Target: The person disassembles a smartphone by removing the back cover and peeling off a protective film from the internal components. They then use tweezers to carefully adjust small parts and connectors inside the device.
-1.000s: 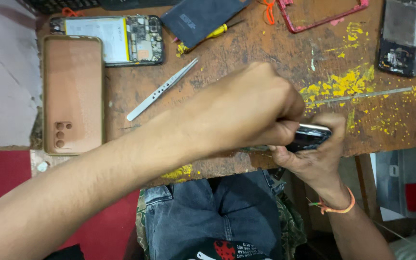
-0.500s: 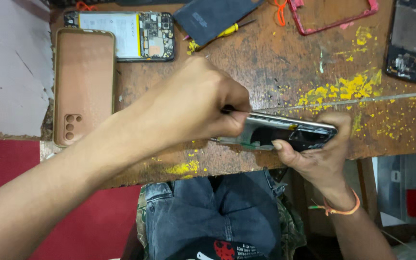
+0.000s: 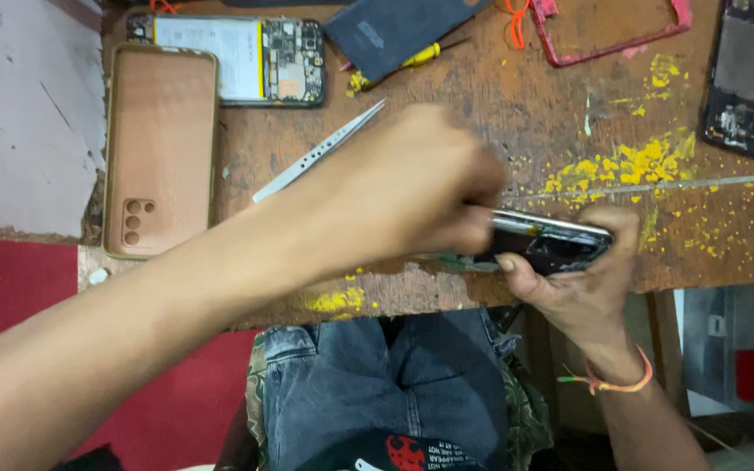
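Observation:
My right hand, with an orange thread band on its wrist, holds a dark opened phone edge-up over the front edge of the wooden table. My left hand reaches across from the lower left. It is closed in a fist against the phone's left end. A thin greenish piece shows under its fingers. What those fingers pinch is hidden.
Metal tweezers lie just behind my left hand. A brown phone case and an opened phone with its battery sit at the back left. A dark panel, yellow screwdriver, pink frame and another opened phone lie behind. Yellow crumbs are scattered.
My left hand slid left along the phone, uncovering most of its length. My right hand kept its hold and stayed near the table edge.

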